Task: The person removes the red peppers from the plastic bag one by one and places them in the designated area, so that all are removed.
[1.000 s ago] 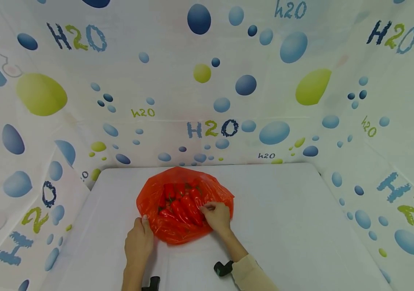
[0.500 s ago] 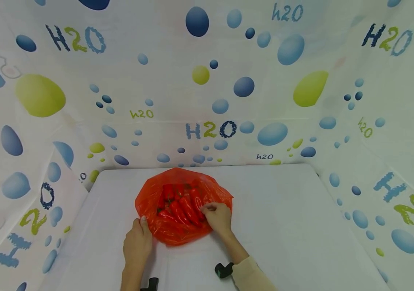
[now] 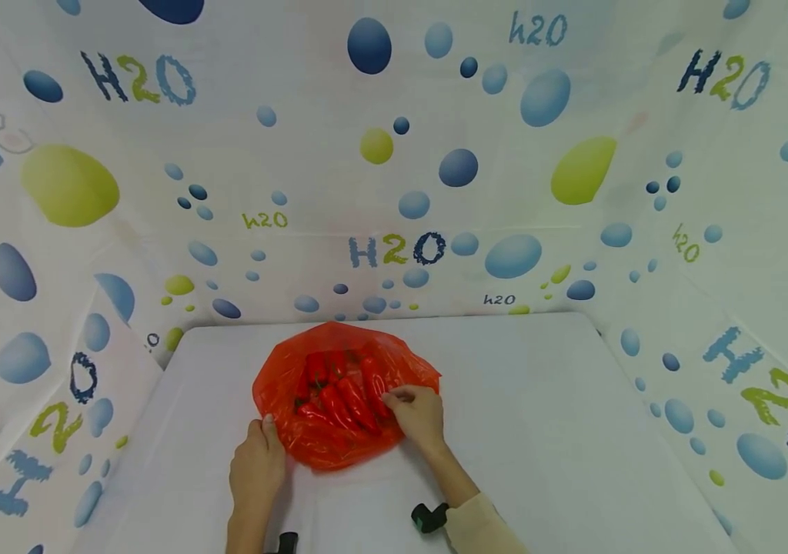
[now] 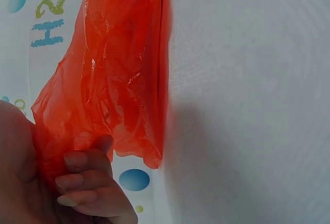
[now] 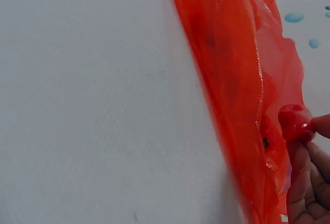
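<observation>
On the far part of the white table (image 3: pixel 539 400) sits the bag (image 3: pixel 332 338), red, thin and see-through, its mouth spread wide. Inside the bag, peppers (image 3: pixel 338 404) lie heaped side by side, glossy red, a dark green stem (image 3: pixel 318 383) showing among them. And at the bag's near left edge it's the left hand (image 3: pixel 258 462), clenching the film: the wrist view shows its fingers curled round the plastic. So that grip is on the bag itself, with the peppers farther in, towards the bag's middle. Over on the bag's right side, the right hand (image 3: pixel 418 415) reaches across the rim, thumb and fingertips pinching one pepper (image 5: pixel 296 122) by its rounded end. That one sits right at the fingertips; most of the heap lies to the left of the grip, within the bag. How far the pinched one runs back among the others, I cannot tell. Nearer the person than the bag, a black device (image 3: pixel 429 518) sits by the right wrist, beside a cream sleeve (image 3: pixel 484 527). Beyond the bag rises a white backdrop (image 3: pixel 325 154) printed with blue and green drops and H2O lettering.
</observation>
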`<action>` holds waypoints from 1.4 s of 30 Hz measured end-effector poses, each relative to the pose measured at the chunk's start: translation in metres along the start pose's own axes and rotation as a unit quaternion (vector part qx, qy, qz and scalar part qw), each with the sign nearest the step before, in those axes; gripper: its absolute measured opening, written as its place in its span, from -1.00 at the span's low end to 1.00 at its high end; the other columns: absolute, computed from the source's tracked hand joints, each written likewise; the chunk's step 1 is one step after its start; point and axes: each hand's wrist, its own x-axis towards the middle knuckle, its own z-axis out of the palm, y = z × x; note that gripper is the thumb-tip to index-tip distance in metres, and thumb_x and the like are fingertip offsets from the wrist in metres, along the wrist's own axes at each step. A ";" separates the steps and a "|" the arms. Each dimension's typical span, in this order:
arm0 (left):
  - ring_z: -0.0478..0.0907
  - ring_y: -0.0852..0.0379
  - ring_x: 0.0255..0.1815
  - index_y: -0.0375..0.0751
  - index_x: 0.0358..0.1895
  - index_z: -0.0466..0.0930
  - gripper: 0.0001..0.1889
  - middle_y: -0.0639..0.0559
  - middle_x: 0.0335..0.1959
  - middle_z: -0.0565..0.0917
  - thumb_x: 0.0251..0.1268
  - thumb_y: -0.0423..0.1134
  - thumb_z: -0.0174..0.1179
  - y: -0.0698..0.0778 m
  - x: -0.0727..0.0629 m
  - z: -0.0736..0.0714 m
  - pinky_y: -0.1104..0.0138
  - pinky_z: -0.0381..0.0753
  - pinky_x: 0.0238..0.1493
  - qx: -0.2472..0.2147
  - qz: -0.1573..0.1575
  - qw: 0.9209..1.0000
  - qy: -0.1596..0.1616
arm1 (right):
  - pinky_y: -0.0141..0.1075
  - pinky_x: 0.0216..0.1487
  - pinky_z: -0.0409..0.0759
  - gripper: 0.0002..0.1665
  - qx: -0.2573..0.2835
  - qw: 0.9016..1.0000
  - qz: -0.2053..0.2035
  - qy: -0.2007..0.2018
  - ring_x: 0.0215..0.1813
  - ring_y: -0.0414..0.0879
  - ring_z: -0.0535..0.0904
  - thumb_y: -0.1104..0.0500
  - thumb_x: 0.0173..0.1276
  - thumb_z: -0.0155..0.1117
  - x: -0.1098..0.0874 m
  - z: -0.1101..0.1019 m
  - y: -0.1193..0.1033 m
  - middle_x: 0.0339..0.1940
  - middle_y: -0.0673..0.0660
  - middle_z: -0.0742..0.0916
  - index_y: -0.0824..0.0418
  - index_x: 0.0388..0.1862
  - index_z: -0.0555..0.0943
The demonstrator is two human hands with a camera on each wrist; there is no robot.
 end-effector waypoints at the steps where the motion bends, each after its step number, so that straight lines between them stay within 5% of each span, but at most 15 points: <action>1: 0.59 -0.29 -0.45 -0.44 -0.07 0.41 -0.42 -0.30 -0.47 0.58 0.74 0.06 -0.40 0.000 0.000 0.000 0.01 0.45 -0.49 0.000 0.000 1.000 -0.002 | -0.25 -0.32 0.61 -0.83 0.002 1.000 0.000 0.001 -0.37 -0.21 0.65 0.06 0.35 0.50 0.000 -0.001 -0.001 -0.48 -0.11 0.78 0.12 -0.23 0.86; 42: 0.59 -0.28 -0.48 -0.42 -0.11 0.38 -0.41 -0.24 -0.53 0.54 0.74 0.07 -0.43 0.000 0.000 0.000 0.03 0.42 -0.53 -0.001 -0.001 1.000 -0.016 | -0.30 -0.35 0.61 -0.84 0.029 0.998 0.013 0.050 -0.35 -0.17 0.69 0.08 0.34 0.52 -0.005 -0.040 0.003 -0.43 -0.03 0.81 0.14 -0.23 0.86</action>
